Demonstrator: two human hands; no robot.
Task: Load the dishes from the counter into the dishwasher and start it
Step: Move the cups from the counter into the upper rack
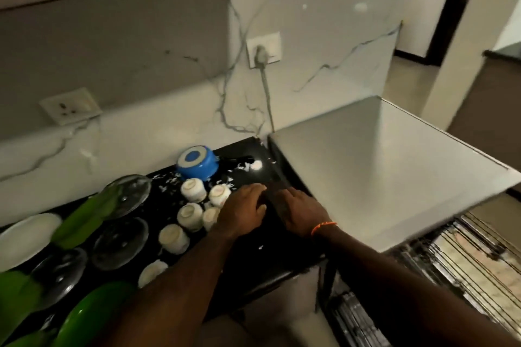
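Both hands are held low over the right end of the black counter [284, 259], close to the edge that meets the steel-topped dishwasher [380, 172], presumably because that end lies nearest the machine. The left hand [243, 209] is laid palm down against the cluster of small white cups [189, 215], which stand upside down, probably so that they drain; whether a cup is actually gripped beneath the fingers cannot be told, since the fingertips are blurred and the cup under them is mostly hidden. The right hand [300, 213], marked by an orange wristband [324, 227], is spread over bare counter just beside the left, fingers relaxed, with nothing visibly held. Behind the cups an inverted blue pot [198, 163] is set near the back edge, beside scattered white flecks. Toward the left end, clear glass plates [119, 239], green plates [84, 214] and a white plate [24, 236] are laid out, some overlapping, all still waiting to be loaded. Below the counter's right corner the wire racks [462, 256] are seen drawn out, so the dishwasher is judged open and ready to receive the dishes. Loading is judged to be at an early stage.
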